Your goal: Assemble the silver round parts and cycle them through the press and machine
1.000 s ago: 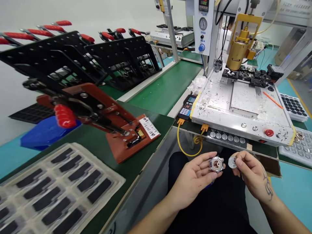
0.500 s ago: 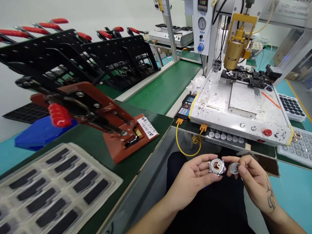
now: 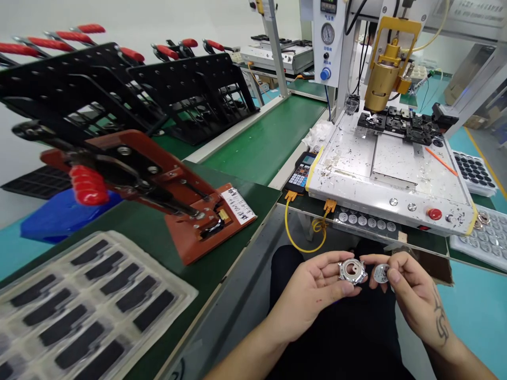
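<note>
My left hand (image 3: pixel 312 287) grips a silver watch case (image 3: pixel 352 271) between thumb and fingers, its round opening facing up. Inside the case shows a copper-coloured ring with a small pale spot. Just to the right, my right hand (image 3: pixel 407 282) pinches a thin round grey disc (image 3: pixel 381 273) with printed markings, perhaps a case back, by its edge. The disc is tilted and stands slightly apart from the case. My right index finger reaches toward the case's upper right edge; whether it touches cannot be told. Both hands are above my lap.
A white dispensing machine (image 3: pixel 388 184) with a gold head (image 3: pixel 380 87) stands ahead. A red-brown clamp fixture (image 3: pixel 186 232) and a tray (image 3: pixel 184 295) of black parts lie left. A keypad controller (image 3: pixel 300 174) hangs near a yellow cable (image 3: pixel 291 232). Bubble trays (image 3: pixel 481 245) are at right.
The camera view has shifted slightly, so the bench items at left appear a little further left. Both hands keep their holds, and the case and disc stay nearly in place.
</note>
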Demonstrator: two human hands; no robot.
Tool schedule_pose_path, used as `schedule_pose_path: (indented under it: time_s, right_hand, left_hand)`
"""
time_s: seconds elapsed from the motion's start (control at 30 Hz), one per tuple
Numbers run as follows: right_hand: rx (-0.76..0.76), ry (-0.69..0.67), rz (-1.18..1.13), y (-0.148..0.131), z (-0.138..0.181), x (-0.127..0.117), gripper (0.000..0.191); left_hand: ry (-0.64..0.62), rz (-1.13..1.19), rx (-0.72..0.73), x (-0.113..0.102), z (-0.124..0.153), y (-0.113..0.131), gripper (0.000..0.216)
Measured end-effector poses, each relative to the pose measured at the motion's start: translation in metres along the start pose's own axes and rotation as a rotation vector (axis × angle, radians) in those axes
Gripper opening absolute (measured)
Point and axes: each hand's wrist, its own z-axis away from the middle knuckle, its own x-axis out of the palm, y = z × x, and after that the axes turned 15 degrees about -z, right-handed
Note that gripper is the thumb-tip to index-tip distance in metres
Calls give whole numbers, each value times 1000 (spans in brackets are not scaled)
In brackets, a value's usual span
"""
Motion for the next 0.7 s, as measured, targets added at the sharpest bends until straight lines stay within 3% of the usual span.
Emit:
schedule_pose_path:
  time_s: [0.7]
  right_hand:
    - [-13, 33, 30, -4, 1, 4, 23]
  left_hand:
    - [26, -166, 71, 8, 9, 3, 48]
